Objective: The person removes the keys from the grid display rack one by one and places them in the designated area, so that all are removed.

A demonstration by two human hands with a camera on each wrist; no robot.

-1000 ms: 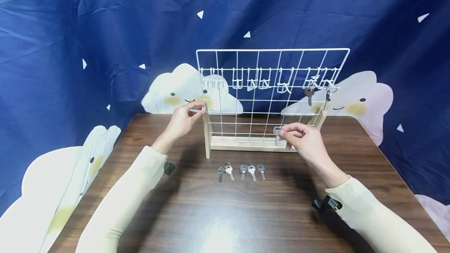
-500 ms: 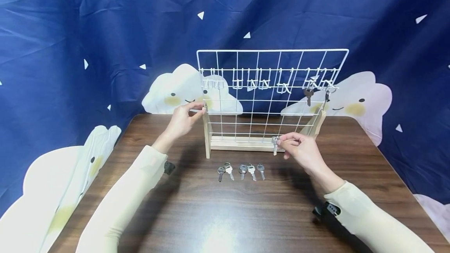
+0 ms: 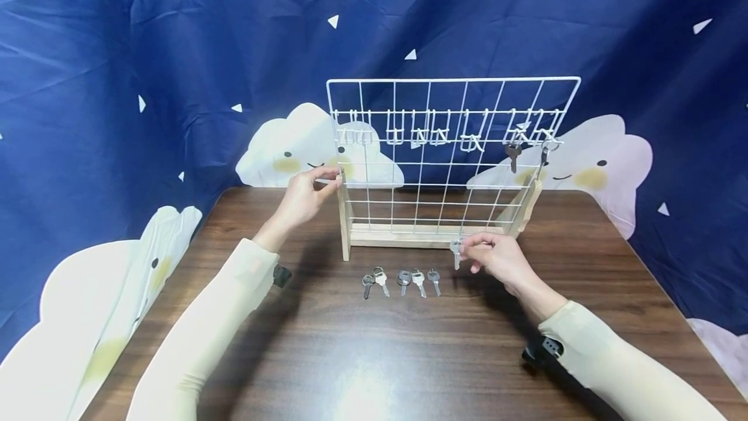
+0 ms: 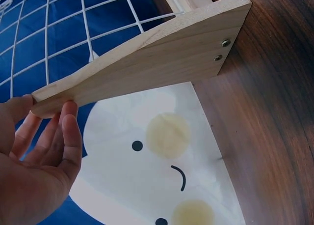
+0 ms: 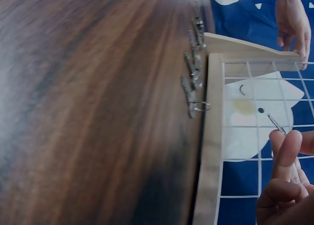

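Note:
My left hand (image 3: 299, 201) pinches the upper end of the wooden side panel (image 4: 147, 63) of a white wire-grid rack, thumb on one face and fingers on the other in the left wrist view. Between the thumb and fingertips of my right hand (image 3: 498, 260) is a silver key (image 3: 456, 253), hanging blade down in front of the rack's wooden base bar (image 3: 403, 237). Several keys with rings (image 3: 404, 281) lie in a row on the table to its left. A brown key (image 3: 513, 156) and a dark key (image 3: 546, 154) hang from hooks at the grid's right.
Several white wire hooks (image 3: 471, 142) line the upper part of the grid. The rack stands on a dark wood-grain table (image 3: 327, 336). Behind it hangs a blue cloth (image 3: 245, 31) printed with clouds and white triangles.
My right hand has moved down and slightly left with the key, from before the lower grid to below the base bar in the head view. The left hand keeps its place on the panel.

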